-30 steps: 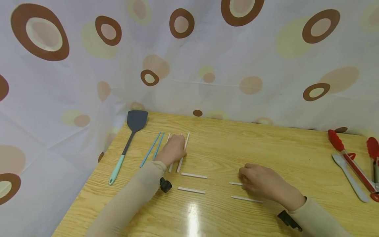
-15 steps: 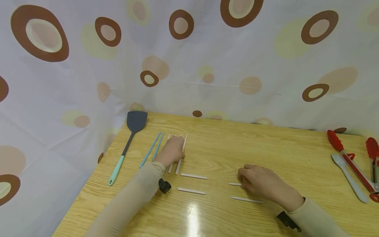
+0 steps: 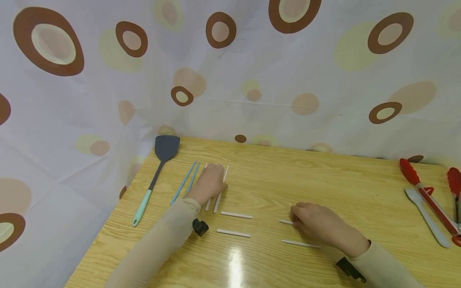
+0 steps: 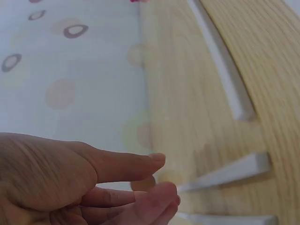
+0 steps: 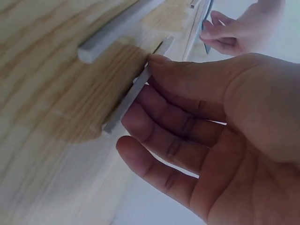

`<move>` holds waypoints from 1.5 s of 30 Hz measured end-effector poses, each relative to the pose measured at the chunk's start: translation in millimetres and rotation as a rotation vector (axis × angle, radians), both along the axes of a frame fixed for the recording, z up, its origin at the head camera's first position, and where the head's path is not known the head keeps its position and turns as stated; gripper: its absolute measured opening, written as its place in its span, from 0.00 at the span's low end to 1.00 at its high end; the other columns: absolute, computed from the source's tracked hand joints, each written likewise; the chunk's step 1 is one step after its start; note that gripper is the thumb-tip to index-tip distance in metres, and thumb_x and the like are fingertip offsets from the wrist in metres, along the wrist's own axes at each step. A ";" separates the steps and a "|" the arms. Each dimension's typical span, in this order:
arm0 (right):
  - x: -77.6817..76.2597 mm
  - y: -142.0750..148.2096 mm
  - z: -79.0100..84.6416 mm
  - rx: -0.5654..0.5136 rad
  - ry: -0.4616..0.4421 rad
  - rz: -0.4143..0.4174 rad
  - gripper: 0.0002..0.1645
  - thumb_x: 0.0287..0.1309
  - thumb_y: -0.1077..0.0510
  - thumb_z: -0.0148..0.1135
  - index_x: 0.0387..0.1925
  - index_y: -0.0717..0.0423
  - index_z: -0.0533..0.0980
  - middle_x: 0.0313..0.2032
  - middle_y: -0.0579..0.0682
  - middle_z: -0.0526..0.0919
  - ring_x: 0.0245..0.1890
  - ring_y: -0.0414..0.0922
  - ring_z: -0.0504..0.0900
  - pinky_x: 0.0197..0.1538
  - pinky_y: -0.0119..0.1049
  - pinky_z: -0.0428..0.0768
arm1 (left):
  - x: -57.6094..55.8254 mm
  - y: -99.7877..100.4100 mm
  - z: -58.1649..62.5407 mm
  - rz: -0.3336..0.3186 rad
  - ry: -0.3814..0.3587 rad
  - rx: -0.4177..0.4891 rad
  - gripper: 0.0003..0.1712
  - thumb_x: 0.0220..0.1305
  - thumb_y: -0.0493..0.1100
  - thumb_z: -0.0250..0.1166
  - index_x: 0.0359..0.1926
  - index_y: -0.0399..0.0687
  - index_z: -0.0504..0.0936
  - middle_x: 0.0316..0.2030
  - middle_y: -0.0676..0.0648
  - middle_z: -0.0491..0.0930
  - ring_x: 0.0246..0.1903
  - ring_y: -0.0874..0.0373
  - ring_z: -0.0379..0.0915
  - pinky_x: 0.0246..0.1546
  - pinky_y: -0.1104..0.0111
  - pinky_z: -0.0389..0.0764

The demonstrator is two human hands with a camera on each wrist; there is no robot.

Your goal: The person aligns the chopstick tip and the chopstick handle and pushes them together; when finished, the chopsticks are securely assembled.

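Observation:
My left hand (image 3: 209, 182) is over two long slim white sticks (image 3: 217, 201) lying side by side at the left of the table. In the left wrist view its thumb and fingers (image 4: 124, 166) are apart, with nothing between them; white stick ends show just beyond. My right hand (image 3: 325, 224) pinches a short white stick (image 5: 124, 106) between thumb and fingers, close over the wood. Its left end sticks out past the fingers in the head view. Just in front of it lies another short white stick (image 3: 301, 243). Two more, an upper stick (image 3: 236, 215) and a lower stick (image 3: 233, 233), lie between the hands.
Left of my left hand lie two blue sticks (image 3: 183, 184) and a dark spatula (image 3: 167, 148) with a mint handle. Red-tipped tongs (image 3: 430, 196), a pale spoon (image 3: 426, 216) and another red-headed utensil (image 3: 454, 182) are at the far right. A patterned cloth (image 3: 273, 80) rises behind the table.
The right one of the long white sticks has shifted slightly left and nearer beside my left hand. The short stick in my right hand has come up a little and tilted slightly.

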State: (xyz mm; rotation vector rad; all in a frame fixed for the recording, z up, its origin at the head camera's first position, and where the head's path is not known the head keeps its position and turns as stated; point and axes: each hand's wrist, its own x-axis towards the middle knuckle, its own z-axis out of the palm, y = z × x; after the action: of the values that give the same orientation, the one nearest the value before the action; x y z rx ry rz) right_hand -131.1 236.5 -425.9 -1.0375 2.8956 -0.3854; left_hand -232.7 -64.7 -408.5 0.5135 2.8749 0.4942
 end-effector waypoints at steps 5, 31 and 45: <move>-1.7 1.6 -0.7 -0.015 -0.005 0.034 0.12 0.58 0.65 0.69 0.32 0.50 0.73 0.27 0.38 0.73 0.24 0.34 0.70 0.26 0.33 0.73 | 15.0 8.1 10.0 -0.077 0.027 0.019 0.13 0.65 0.43 0.69 0.29 0.39 0.80 0.20 0.49 0.76 0.15 0.63 0.66 0.18 0.72 0.71; -5.2 -0.4 29.7 -0.139 0.103 0.081 0.11 0.57 0.71 0.67 0.38 0.54 0.79 0.32 0.43 0.80 0.27 0.36 0.78 0.29 0.31 0.78 | 58.7 31.8 -3.0 -0.531 0.042 -0.211 0.04 0.70 0.45 0.64 0.37 0.52 0.78 0.31 0.57 0.76 0.30 0.66 0.71 0.26 0.74 0.74; -7.0 -1.1 43.2 -0.159 0.258 0.069 0.26 0.53 0.72 0.70 0.50 0.49 0.74 0.29 0.40 0.79 0.24 0.34 0.75 0.24 0.29 0.73 | 54.2 25.8 28.0 -0.580 0.197 0.033 0.13 0.71 0.34 0.59 0.45 0.51 0.64 0.29 0.53 0.80 0.18 0.67 0.66 0.13 0.76 0.58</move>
State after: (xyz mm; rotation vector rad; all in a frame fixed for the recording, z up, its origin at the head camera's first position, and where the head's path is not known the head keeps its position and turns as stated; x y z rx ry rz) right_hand -138.1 235.4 -382.7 -1.2972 3.0834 -0.5220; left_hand -178.5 -38.9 -380.5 1.4063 2.6971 0.4051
